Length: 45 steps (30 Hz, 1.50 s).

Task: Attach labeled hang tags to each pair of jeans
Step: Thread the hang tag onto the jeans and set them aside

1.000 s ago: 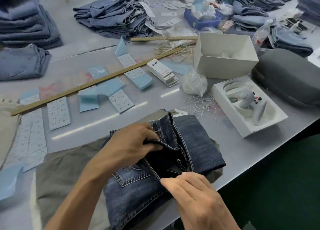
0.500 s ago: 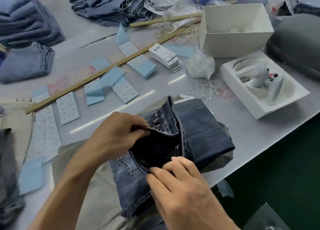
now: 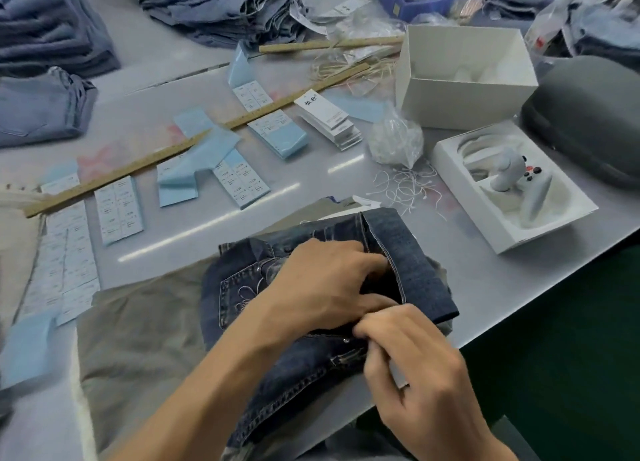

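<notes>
At the near table edge [image 3: 485, 297], dark folded jeans [image 3: 412, 263] lie on a grey-brown cloth [image 3: 138, 325], waistband toward the person. Both hands work at the waistband opening.

Step in hand, judged: opening the waistband to reach a loop or button area for the tag. No tag or string is visible in either hand; whether one is hidden under the fingers I cannot tell.

To do it well:
- Keep the band pulled taut between the two hands so the attachment point stays exposed.
- Hold only the top layer of denim; catching both layers would tie the waist shut.
- Fetch a tag from the stack of tags [image 3: 329, 121] and a string from the loose strings [image 3: 405, 186], both beyond the jeans and within reach.

Left hand [image 3: 325, 284]: forearm comes in from lower left, back of hand up, fingers curled into the waistband opening, thumb lying along the lower fold. It grasps the denim edge.

Right hand [image 3: 415, 367]: enters from lower right, knuckles up, fingers bent tight and pinching the waistband near a metal rivet [image 3: 345, 340]. Its fingertips meet the left thumb.

Elsewhere: label sheets [image 3: 119, 209] and a wooden ruler [image 3: 194, 140] lie left of centre; lighter jeans piles [image 3: 221, 6] sit far back.
</notes>
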Tool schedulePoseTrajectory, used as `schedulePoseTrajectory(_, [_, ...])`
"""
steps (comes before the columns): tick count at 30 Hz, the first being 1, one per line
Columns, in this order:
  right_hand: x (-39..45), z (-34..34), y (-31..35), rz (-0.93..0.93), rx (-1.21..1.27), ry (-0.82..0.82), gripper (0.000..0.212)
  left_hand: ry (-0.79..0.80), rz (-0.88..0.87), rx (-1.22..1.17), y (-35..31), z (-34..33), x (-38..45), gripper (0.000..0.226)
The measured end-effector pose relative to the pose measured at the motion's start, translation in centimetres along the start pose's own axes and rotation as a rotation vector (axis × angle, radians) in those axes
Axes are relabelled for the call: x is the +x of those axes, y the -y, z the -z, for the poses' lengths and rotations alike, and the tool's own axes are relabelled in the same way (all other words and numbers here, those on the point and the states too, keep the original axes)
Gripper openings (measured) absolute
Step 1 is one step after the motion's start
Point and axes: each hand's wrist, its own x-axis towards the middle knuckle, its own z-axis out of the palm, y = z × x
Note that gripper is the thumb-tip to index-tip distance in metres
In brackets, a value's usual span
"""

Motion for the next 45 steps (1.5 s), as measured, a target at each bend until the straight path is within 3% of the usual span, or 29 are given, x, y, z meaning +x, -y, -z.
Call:
schedulePoseTrajectory(5, [0.0, 1.0, -2.6, -0.073, -0.26, 0.081, 0.024, -0.031, 0.062, 0.081, 1.6, -0.4, -2.0, 0.04])
schedulePoseTrajectory(11, [-0.8, 1.5, -3.5, -0.042, -0.253, 0.117, 0.022, -0.124, 0.081, 0.035, 1.6, -1.0, -4.1, 0.031])
schedulePoseTrajectory(16, [-1.4, 1.8, -3.2, 0.015, -0.225, 0.125, 0.016, -0.185, 0.266, 0.017, 0.0, -0.9, -0.2, 0.058])
schedulePoseTrajectory(19, [-1.0, 2.4, -3.6, 0.016, -0.242, 0.158, 0.018, -0.037, 0.396, 0.033, -1.0, -2.4, 2.3, 0.054])
schedulePoseTrajectory(21, [-0.3, 2.7, -3.8, 0.006, -0.246, 0.18, 0.019, -0.017, 0.465, -0.098, -0.8, -3.4, 2.1, 0.038])
schedulePoseTrajectory(24, [0.9, 2.7, -4.1, 0.004, -0.229, 0.191, 0.021, -0.149, 0.54, -0.273, 0.1, -3.9, 0.5, 0.023])
schedulePoseTrajectory(29, [2.9, 2.5, -5.1, -0.029, -0.168, 0.254, 0.026, -0.36, 0.517, -0.939, 2.2, -3.3, -3.3, 0.019])
schedulePoseTrajectory(32, [4.3, 2.8, -5.6, -0.056, -0.102, 0.252, 0.024, -0.437, 0.536, -1.2, 3.1, -3.3, -5.2, 0.031])
schedulePoseTrajectory(36, [5.1, 2.6, -4.9, -0.112, -0.119, 0.316, 0.02, -0.45, 0.53, -1.234, 2.9, -3.1, -5.4, 0.021])
schedulePoseTrajectory(41, [7.4, 0.2, -4.5, -0.306, -0.116, 0.475, 0.04, -0.43, 0.559, -1.236, 2.6, -2.9, -5.1, 0.017])
schedulePoseTrajectory(45, [8.0, -2.0, -4.4, -0.378, 0.07, 0.487, 0.017, -0.522, 0.617, -1.44, 2.6, -2.7, -5.7, 0.017])
